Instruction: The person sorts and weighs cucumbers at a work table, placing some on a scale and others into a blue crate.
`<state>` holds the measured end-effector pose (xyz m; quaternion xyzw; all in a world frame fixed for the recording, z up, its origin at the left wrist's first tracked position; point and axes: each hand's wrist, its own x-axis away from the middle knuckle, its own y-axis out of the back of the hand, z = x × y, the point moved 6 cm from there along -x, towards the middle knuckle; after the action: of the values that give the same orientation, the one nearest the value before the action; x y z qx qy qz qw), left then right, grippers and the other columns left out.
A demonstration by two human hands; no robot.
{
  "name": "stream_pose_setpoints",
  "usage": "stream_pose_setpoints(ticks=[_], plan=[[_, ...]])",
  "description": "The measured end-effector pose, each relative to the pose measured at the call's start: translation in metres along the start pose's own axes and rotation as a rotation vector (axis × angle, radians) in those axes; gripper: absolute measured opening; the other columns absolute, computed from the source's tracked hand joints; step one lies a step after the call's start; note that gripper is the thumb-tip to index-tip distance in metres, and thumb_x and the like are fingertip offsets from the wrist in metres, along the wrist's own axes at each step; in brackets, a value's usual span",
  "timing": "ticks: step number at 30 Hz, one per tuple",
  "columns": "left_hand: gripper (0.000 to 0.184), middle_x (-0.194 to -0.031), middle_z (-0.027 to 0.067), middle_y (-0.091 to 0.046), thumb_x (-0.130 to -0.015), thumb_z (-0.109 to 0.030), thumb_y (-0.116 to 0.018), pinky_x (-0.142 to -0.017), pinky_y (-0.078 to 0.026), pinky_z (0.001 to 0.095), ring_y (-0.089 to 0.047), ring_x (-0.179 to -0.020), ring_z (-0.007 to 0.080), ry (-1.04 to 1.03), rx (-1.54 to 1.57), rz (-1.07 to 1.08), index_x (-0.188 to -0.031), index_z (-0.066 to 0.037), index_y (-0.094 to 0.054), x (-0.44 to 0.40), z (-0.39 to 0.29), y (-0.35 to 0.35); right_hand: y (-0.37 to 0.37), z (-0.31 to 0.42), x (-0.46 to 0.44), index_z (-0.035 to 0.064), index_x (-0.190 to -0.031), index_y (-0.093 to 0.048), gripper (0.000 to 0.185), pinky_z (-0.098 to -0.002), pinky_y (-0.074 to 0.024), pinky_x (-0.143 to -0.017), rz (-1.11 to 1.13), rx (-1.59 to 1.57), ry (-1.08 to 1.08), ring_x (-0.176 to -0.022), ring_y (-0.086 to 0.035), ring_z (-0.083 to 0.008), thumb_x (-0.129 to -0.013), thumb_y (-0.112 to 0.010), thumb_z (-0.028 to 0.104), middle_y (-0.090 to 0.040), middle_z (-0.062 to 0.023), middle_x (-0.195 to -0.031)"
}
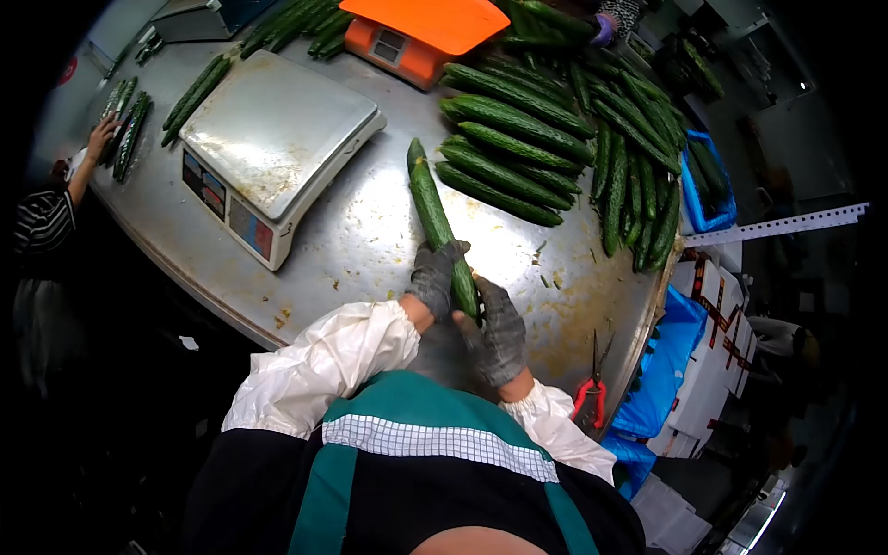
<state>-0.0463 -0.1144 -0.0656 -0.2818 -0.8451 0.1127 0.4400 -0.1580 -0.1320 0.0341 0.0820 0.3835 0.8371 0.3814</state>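
Note:
A long green cucumber (431,205) lies tilted in front of me, its far end pointing up and slightly left. My left hand (435,280), in a dark grey glove, is wrapped around its lower middle. The gloved right hand (500,335) is at the near end, with the thumb on one side and the fingers on the other. Just beyond is a pile of cucumbers (518,139) lying side by side. Red-handled scissors (592,388) rest to the right of my right hand, blades pointing away.
A metal-topped weighing scale (277,125) stands left on the steel table (361,268). Behind it is an orange scale (425,28). Blue-lined boxes (661,370) stand beyond the right edge. At far left a co-worker's hand (100,139) touches wrapped cucumbers; another person's purple glove (605,30) shows at the back.

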Motion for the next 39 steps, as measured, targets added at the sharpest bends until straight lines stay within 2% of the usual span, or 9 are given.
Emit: stream_pose_setpoints(ticks=[3, 5, 9, 11, 15, 19, 21, 32, 39], plan=[[0.028, -0.073, 0.0071, -0.051, -0.072, -0.018, -0.061, -0.049, -0.047, 0.0281, -0.054, -0.060, 0.0178, -0.171, -0.033, 0.085, -0.091, -0.005, -0.046, 0.032, -0.042, 0.009, 0.003, 0.005, 0.017, 0.0039, -0.111, -0.048, 0.046, -0.0319, -0.0458, -0.068, 0.032, -0.126, 0.021, -0.081, -0.057, -0.0241, -0.075, -0.063, 0.027, -0.054, -0.0143, -0.100], [0.036, -0.074, 0.0059, -0.051, -0.068, -0.018, -0.064, -0.055, -0.047, 0.0282, -0.053, -0.064, 0.0173, -0.440, -0.429, 0.233, -0.095, -0.004, -0.046, 0.051, -0.092, 0.016, 0.003, -0.003, 0.029, 0.0039, -0.111, -0.047, 0.046, -0.0310, -0.0456, -0.068, 0.038, -0.191, -0.018, -0.079, -0.056, -0.0216, -0.075, -0.063, 0.027, -0.053, -0.0124, -0.101], [0.056, -0.081, 0.0070, -0.054, -0.060, -0.020, -0.069, -0.067, -0.046, 0.0303, -0.054, -0.073, 0.0194, -0.786, -0.814, -0.016, -0.106, -0.001, -0.044, 0.089, -0.217, 0.044, -0.001, -0.034, 0.046, 0.0045, -0.112, -0.047, 0.048, -0.0303, -0.0458, -0.064, -0.007, -0.176, -0.127, -0.073, -0.055, -0.0213, -0.071, -0.065, 0.021, -0.054, -0.0114, -0.092], [0.063, -0.090, 0.0129, -0.057, -0.058, -0.021, -0.070, -0.073, -0.046, 0.0311, -0.056, -0.081, 0.0225, -0.791, -1.259, -0.297, -0.110, 0.000, -0.042, 0.099, -0.278, 0.058, -0.001, -0.038, 0.049, 0.0044, -0.112, -0.047, 0.047, -0.0299, -0.0459, -0.064, -0.034, -0.188, -0.139, -0.072, -0.055, -0.0201, -0.071, -0.065, 0.018, -0.054, -0.0107, -0.091], [0.070, -0.098, 0.0203, -0.056, -0.057, -0.021, -0.068, -0.079, -0.044, 0.0330, -0.055, -0.090, 0.0289, -0.620, -1.549, -0.471, -0.116, 0.001, -0.039, 0.058, -0.336, 0.095, -0.008, -0.047, 0.055, 0.0055, -0.111, -0.048, 0.045, -0.0288, -0.0459, -0.061, -0.061, -0.162, -0.203, -0.069, -0.055, -0.0175, -0.069, -0.065, 0.011, -0.054, -0.0087, -0.086], [0.085, -0.110, 0.0249, -0.050, -0.055, -0.036, -0.067, -0.087, -0.040, 0.0358, -0.049, -0.103, 0.0343, -0.437, -1.906, -0.565, -0.123, 0.002, -0.033, 0.029, -0.351, 0.108, -0.013, -0.032, 0.050, 0.0070, -0.110, -0.049, 0.045, -0.0285, -0.0459, -0.061, -0.071, -0.152, -0.139, -0.066, -0.055, -0.0174, -0.069, -0.065, 0.010, -0.054, -0.0079, -0.084], [0.085, -0.114, 0.0250, -0.047, -0.055, -0.037, -0.067, -0.089, -0.038, 0.0349, -0.047, -0.106, 0.0341, -0.431, -1.904, -0.580, -0.123, 0.002, -0.033, 0.018, -0.356, 0.114, -0.019, -0.030, 0.050, 0.0076, -0.110, -0.049, 0.045, -0.0288, -0.0462, -0.061, 0.022, -0.157, -0.251, -0.066, -0.054, -0.0174, -0.068, -0.066, 0.010, -0.053, -0.0078, -0.083], [0.091, -0.115, 0.0244, -0.045, -0.054, -0.048, -0.070, -0.090, -0.037, 0.0337, -0.045, -0.107, 0.0336, -0.477, -1.869, -0.446, -0.120, 0.005, -0.035, -0.011, -0.366, 0.130, -0.027, -0.044, 0.064, 0.0058, -0.109, -0.049, 0.042, -0.0278, -0.0453, -0.061, 0.054, -0.105, -0.254, -0.067, -0.054, -0.0163, -0.070, -0.065, 0.009, -0.053, -0.0082, -0.083], [0.086, -0.110, 0.0166, -0.050, -0.056, -0.057, -0.063, -0.083, -0.040, 0.0425, -0.048, -0.103, 0.0291, -0.556, -1.923, -0.577, -0.121, -0.005, -0.039, 0.004, -0.358, 0.129, -0.030, -0.036, 0.054, 0.0036, -0.111, -0.048, 0.040, -0.0261, -0.0451, -0.060, 0.145, -0.103, -0.224, -0.071, -0.054, -0.0152, -0.073, -0.061, 0.003, -0.051, -0.0090, -0.096]])
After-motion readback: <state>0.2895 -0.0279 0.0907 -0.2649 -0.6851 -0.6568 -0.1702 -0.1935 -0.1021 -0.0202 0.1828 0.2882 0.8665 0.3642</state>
